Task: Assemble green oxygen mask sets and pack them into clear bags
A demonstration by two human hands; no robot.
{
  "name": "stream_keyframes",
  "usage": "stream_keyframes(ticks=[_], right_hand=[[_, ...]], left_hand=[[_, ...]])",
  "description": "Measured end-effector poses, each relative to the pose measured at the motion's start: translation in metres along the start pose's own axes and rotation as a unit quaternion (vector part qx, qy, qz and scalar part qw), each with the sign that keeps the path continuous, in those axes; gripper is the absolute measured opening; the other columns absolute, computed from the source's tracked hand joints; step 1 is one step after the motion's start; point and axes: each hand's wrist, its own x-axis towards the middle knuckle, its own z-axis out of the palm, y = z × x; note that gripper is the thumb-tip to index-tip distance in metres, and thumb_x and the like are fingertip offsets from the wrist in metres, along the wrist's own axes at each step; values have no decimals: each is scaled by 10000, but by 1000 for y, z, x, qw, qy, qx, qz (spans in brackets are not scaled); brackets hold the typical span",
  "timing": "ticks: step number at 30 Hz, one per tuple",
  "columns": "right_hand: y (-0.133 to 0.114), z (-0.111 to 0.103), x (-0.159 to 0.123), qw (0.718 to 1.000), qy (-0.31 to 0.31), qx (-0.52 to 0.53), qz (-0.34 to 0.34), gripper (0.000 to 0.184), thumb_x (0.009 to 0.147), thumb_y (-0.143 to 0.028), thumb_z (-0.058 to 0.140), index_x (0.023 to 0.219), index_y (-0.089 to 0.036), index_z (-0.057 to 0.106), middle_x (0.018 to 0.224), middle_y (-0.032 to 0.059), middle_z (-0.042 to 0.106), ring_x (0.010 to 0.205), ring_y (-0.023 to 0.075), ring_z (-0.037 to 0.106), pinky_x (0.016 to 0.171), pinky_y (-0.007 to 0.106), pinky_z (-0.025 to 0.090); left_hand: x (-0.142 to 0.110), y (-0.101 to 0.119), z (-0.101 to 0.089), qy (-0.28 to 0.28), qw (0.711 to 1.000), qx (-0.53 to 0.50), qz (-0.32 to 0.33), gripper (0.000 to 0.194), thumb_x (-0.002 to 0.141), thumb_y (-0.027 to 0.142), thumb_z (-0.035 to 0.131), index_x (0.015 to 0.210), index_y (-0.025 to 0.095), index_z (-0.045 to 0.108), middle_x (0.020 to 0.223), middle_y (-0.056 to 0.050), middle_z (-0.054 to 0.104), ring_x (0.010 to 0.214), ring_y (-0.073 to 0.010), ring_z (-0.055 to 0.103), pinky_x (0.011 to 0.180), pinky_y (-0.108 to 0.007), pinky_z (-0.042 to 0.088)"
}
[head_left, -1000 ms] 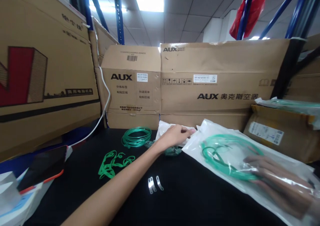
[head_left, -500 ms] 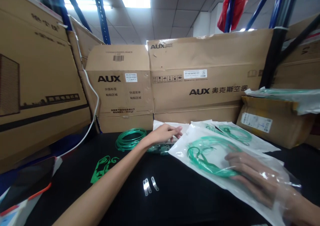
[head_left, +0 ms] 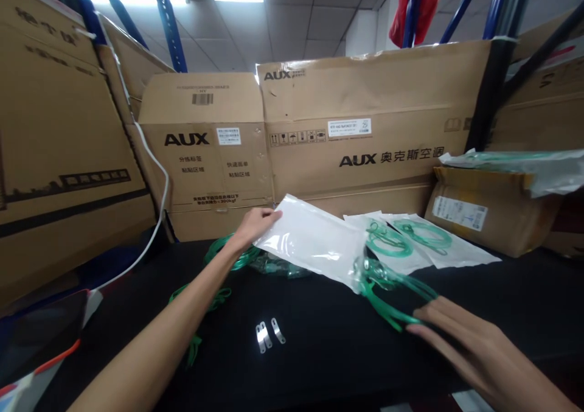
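My left hand (head_left: 258,222) pinches one end of a white-backed plastic pouch (head_left: 314,238), which is tilted over the black table. At the pouch's right end a coil of green tubing (head_left: 396,287) sticks out, and my right hand (head_left: 456,327) grips its near side. Whether part of the coil is still inside the pouch is hard to make out. Behind my left wrist lies another green tubing coil (head_left: 232,254), partly hidden. Beside it are small clear bags (head_left: 278,266). Several curved metal strips (head_left: 265,335) lie in front of me.
Pouches holding green coils (head_left: 422,235) lie at the back right, before a cardboard box (head_left: 479,217). Green straps (head_left: 219,299) lie under my left forearm. A phone-like dark screen (head_left: 45,333) stands at the left with a white cable. Large cartons (head_left: 374,144) wall off the back.
My right hand was inside a pouch with the coil; now it is outside, gripping the coil. My left hand moved left and took hold of the pouch's end.
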Motion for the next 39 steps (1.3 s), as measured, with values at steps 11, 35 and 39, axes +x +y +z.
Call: stream_keyframes(ticks=[11, 35, 39], right_hand=[[-49, 21, 7, 998, -58, 24, -6, 432, 1082, -445, 379, 904, -233, 710, 740, 20, 689, 557, 142, 695, 532, 190, 568], [-26, 4, 16, 998, -5, 68, -13, 227, 1016, -335, 566, 1115, -249, 751, 1171, 82, 752, 1022, 230, 767, 868, 264, 649], [-5, 8, 21, 998, 26, 61, 22, 229, 1014, -335, 566, 1085, -240, 762, 1167, 87, 740, 1024, 238, 758, 846, 297, 648]], left_hand=[[37, -15, 22, 78, 989, 116, -38, 312, 989, 349, 645, 1254, 184, 631, 1290, -98, 635, 1118, -267, 649, 938, -466, 556], [-32, 29, 31, -82, 951, 217, 202, 389, 1007, 380, 599, 1350, 196, 613, 1445, -125, 583, 1341, -311, 527, 1148, -525, 383], [-116, 24, 35, -60, 947, 176, 264, 436, 1038, 514, 481, 1385, 291, 622, 1461, -28, 606, 1349, -248, 548, 1169, -400, 404]])
